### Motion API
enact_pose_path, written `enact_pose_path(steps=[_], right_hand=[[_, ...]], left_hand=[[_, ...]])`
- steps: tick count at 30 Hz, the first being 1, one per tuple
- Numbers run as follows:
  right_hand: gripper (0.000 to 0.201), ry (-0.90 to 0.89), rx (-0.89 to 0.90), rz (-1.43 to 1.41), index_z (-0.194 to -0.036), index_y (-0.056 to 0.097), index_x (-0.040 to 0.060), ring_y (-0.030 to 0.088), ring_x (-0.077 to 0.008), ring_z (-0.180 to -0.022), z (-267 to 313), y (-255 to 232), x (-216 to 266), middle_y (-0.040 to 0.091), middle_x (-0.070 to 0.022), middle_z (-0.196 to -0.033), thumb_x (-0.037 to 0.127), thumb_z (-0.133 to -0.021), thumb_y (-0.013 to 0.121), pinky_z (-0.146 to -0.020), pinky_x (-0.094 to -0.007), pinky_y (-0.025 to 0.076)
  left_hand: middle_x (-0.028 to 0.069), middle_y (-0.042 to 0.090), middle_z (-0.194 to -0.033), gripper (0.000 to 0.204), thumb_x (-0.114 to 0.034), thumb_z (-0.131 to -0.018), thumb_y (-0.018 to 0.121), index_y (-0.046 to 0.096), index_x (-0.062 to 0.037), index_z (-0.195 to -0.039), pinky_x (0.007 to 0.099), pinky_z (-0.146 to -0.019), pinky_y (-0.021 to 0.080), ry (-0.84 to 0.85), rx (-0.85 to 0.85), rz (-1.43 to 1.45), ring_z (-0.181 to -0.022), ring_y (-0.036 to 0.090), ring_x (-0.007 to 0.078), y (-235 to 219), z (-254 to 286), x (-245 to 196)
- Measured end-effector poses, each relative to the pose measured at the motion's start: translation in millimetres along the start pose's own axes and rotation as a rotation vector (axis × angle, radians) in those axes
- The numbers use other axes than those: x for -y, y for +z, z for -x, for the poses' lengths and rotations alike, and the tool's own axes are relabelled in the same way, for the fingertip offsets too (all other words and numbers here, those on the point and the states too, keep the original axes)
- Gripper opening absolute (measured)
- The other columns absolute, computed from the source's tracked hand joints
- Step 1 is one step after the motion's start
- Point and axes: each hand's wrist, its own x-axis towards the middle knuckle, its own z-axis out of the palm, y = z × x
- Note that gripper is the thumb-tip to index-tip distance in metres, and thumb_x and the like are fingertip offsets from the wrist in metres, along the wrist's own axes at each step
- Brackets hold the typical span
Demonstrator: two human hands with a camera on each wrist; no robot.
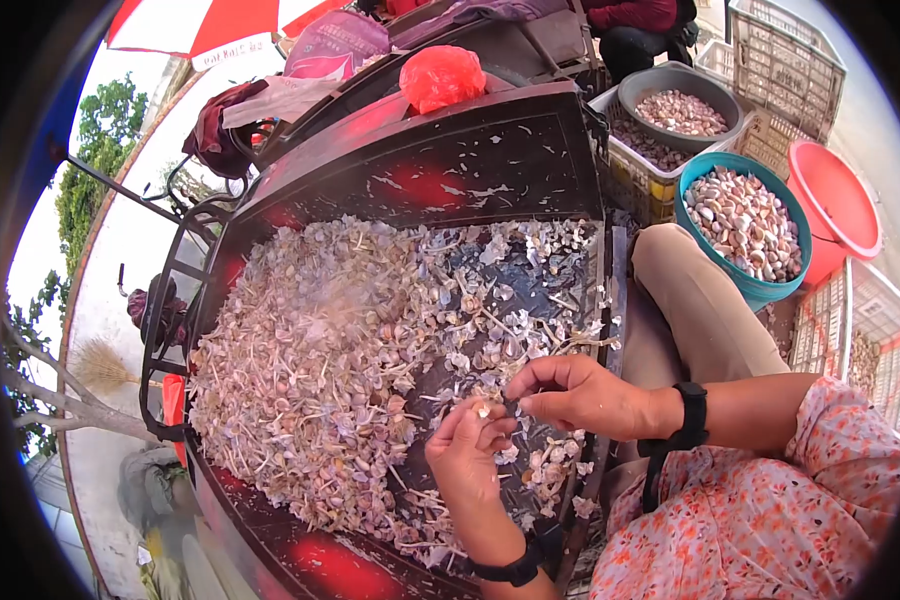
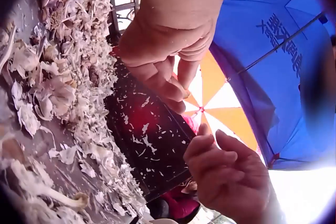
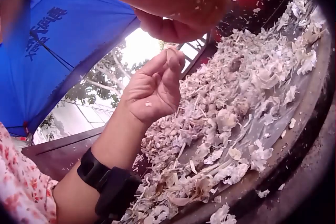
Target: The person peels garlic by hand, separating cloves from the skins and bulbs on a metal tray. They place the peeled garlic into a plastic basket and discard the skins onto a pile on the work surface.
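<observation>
My left hand [image 1: 467, 450] pinches a small pale garlic clove [image 1: 484, 410] between thumb and fingertips, above the near side of a dark cart bed. The clove is mostly hidden by the fingers in both wrist views. Close beside it is my right hand [image 1: 595, 400], its fingers loosely bent; in the left wrist view a gap shows between that hand's thumb and index finger [image 2: 202, 139]. A white flake sticks to the left palm [image 3: 148, 103]. Below the hands lies a broad heap of garlic cloves, skins and stalk bits [image 1: 310, 360].
Right of my knee stands a teal basin [image 1: 692, 215] of garlic cloves, with a grey basin [image 1: 630, 90] of more behind it. A red tub [image 1: 838, 195] and plastic crates [image 1: 785, 65] are alongside. A red plastic bag [image 1: 442, 78] sits on the cart's far edge.
</observation>
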Motion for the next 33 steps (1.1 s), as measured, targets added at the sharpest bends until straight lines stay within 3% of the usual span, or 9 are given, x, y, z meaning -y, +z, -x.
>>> enact_pose_path(steps=[8, 9, 11, 14, 16, 18, 28, 30, 33], right_hand=[[0.021, 0.122, -0.211, -0.449, -0.107, 0.056, 0.0056, 0.045, -0.0031, -0.058, 1, -22, -12, 0.052, 0.0026, -0.075, 0.011, -0.087, 0.051, -0.046, -0.0182, 0.031], [0.023, 0.135, -0.255, -0.462, -0.109, 0.052, 0.0047, 0.05, -0.0069, -0.069, 0, -25, -13, 0.053, -0.0005, -0.084, 0.007, -0.086, 0.05, -0.052, -0.02, 0.04], [0.022, 0.13, -0.34, -0.531, -0.108, 0.052, 0.0037, 0.052, -0.0091, -0.072, -2, -27, -19, 0.053, -0.0024, -0.087, 0.004, -0.086, 0.049, -0.057, -0.0219, 0.043], [0.022, 0.139, -0.4, -0.585, -0.105, 0.051, 0.0016, 0.056, -0.0141, -0.085, -5, -35, -30, 0.053, -0.0059, -0.097, -0.002, -0.084, 0.046, -0.072, -0.0279, 0.049], [0.024, 0.12, -0.305, -0.598, -0.108, 0.05, 0.0003, 0.058, -0.0163, -0.092, -5, -38, -35, 0.054, -0.008, -0.102, -0.002, -0.084, 0.045, -0.077, -0.0298, 0.051], [0.025, 0.131, -0.258, -0.598, -0.11, 0.049, -0.0001, 0.058, -0.0178, -0.096, -4, -39, -36, 0.054, -0.0092, -0.105, -0.001, -0.086, 0.045, -0.08, -0.0308, 0.051], [0.025, 0.23, -0.136, -0.774, -0.109, 0.053, 0.0011, 0.058, -0.02, -0.102, -7, -39, -28, 0.055, -0.0086, -0.11, 0.018, -0.093, 0.046, -0.083, -0.0322, 0.052], [0.026, 0.234, -0.171, -0.75, -0.106, 0.056, 0.0018, 0.06, -0.0183, -0.094, -8, -36, -30, 0.057, -0.0065, -0.101, 0.023, -0.093, 0.046, -0.076, -0.0287, 0.053], [0.027, 0.226, -0.088, -0.715, -0.101, 0.056, 0.0023, 0.055, -0.0111, -0.063, -4, -46, -29, 0.059, -0.0045, -0.083, 0.025, -0.095, 0.043, -0.049, -0.0216, 0.041]], left_hand=[[0.0308, 0.059, -0.096, 0.032, -0.014, -0.09, 0.052, 0.051, 0.0079, -0.113, 0.0339, -0.056, 0.055, -0.021, 0.452, 0.584, -0.073, 0.065, 0.0295, 56, 77, -5], [0.0235, 0.064, -0.087, 0.028, -0.01, -0.087, 0.055, 0.058, 0.0117, -0.104, 0.0325, -0.052, 0.054, 0.116, 0.455, 0.519, -0.067, 0.065, 0.0276, 74, 93, 0], [0.0293, 0.063, -0.086, 0.031, -0.007, -0.087, 0.056, 0.055, 0.0146, -0.108, 0.0391, -0.048, 0.055, 0.144, 0.616, 0.538, -0.062, 0.066, 0.0337, 90, 98, -7], [0.0279, 0.064, -0.08, 0.032, -0.004, -0.085, 0.058, 0.053, 0.0161, -0.109, 0.0396, -0.05, 0.055, 0.228, 1.206, 0.62, -0.062, 0.066, 0.0355, 112, 85, -15], [0.0266, 0.064, -0.075, 0.029, -0.004, -0.083, 0.061, 0.056, 0.0163, -0.103, 0.04, -0.051, 0.055, 0.187, 1.087, 0.619, -0.064, 0.066, 0.0361, 114, 88, -12], [0.0275, 0.064, -0.077, 0.024, -0.002, -0.081, 0.063, 0.059, 0.0159, -0.097, 0.0407, -0.053, 0.056, 0.309, 1.317, 0.701, -0.066, 0.067, 0.0357, 118, 75, -4], [0.0311, 0.063, -0.089, 0.02, 0.004, -0.079, 0.063, 0.061, 0.0132, -0.097, 0.0431, -0.059, 0.056, 0.239, 1.382, 0.764, -0.071, 0.066, 0.0383, 111, 67, -7], [0.0312, 0.062, -0.092, 0.026, 0.005, -0.08, 0.061, 0.058, 0.0126, -0.104, 0.042, -0.056, 0.056, 0.24, 1.122, 0.739, -0.069, 0.067, 0.0373, 105, 80, -8], [0.0309, 0.061, -0.1, 0.031, 0.001, -0.084, 0.058, 0.054, 0.0103, -0.113, 0.0404, -0.058, 0.056, 0.33, 1.056, 0.672, -0.073, 0.066, 0.0366, 85, 75, 9]])
